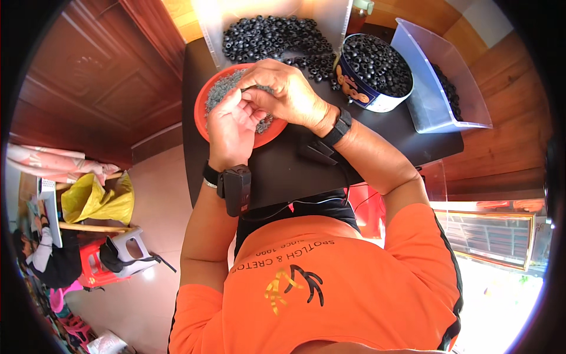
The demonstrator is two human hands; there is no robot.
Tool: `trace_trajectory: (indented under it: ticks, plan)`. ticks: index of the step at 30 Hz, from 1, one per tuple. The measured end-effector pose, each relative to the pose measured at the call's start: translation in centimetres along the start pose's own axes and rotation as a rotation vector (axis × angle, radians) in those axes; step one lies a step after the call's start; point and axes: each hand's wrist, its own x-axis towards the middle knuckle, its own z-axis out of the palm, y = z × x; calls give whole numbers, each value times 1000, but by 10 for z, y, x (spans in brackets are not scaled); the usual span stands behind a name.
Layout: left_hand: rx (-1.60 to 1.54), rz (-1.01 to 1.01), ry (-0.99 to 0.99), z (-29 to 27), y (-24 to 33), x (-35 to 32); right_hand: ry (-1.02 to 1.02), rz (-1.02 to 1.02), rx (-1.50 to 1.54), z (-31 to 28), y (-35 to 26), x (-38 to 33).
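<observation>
Both of my hands meet over a round orange-red bowl (200,113), which holds many small greyish, see-through pieces (219,89). My left hand (234,127) is raised palm inward, its fingertips pinched together against those of the other hand. From the right my right hand (284,91) reaches across the bowl, fingers bent down and closed at the same spot. Whatever sits between the fingertips is too small and too covered to make out. Behind the hands lies a heap of small black ring-shaped parts (274,38) with holes.
The heap lies in a translucent plastic bin (211,35) at the back of the dark table (283,177). Beside it stands a round tin (386,103) full of black parts. A tilted clear bin (427,97) holds more at the right. A cable (321,202) hangs at the front edge.
</observation>
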Motion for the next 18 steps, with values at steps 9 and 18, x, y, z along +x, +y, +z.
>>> trace_trajectory:
  ticks: [9, 18]
  plan:
    - [46, 38, -51, -5, 3, 4, 96, 250, 88, -52, 25, 14]
    - [20, 49, -19, -4, 6, 3, -175, 314, -749, -56, 69, -4]
